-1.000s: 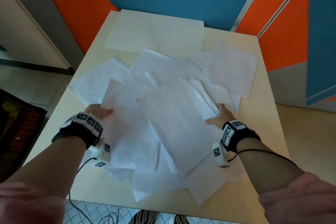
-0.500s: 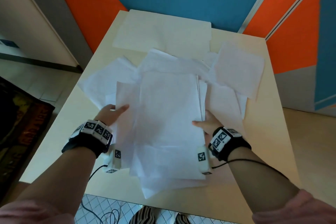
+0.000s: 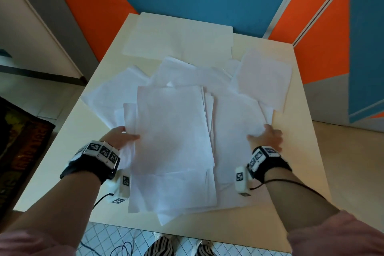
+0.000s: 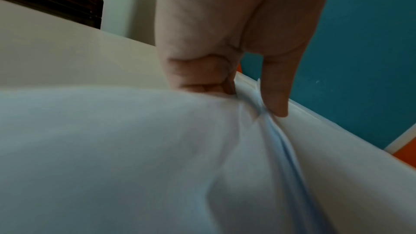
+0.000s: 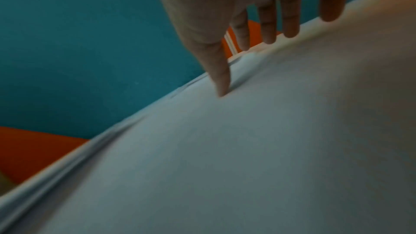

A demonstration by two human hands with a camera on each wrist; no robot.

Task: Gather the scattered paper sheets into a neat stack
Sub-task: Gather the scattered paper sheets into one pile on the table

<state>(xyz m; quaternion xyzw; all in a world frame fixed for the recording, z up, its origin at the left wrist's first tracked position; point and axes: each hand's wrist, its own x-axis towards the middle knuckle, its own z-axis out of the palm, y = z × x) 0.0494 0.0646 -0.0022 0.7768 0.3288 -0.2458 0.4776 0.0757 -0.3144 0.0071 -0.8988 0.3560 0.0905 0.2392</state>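
Several white paper sheets lie overlapping on the beige table (image 3: 295, 151). A roughly squared pile (image 3: 172, 131) sits in the middle, with looser sheets fanning out below it. My left hand (image 3: 121, 137) grips the pile's left edge. In the left wrist view the thumb lies on top of the paper bundle (image 4: 135, 149) and the fingers (image 4: 202, 70) curl round its edge. My right hand (image 3: 267, 136) rests flat on sheets (image 3: 234, 122) to the right of the pile. Its straight, spread fingers (image 5: 268, 24) touch the paper (image 5: 247, 149).
A large sheet (image 3: 178, 37) covers the table's far end. Single sheets lie at the far right (image 3: 264, 77) and the left (image 3: 112, 93). Orange and blue walls stand behind. The near table edge (image 3: 228, 233) is close, with tiled floor and a cable below.
The slanted middle sheets have been turned and squared into a pile. My right hand has moved from the pile's right edge out to the sheets on the right. The left hand stays at the left edge.
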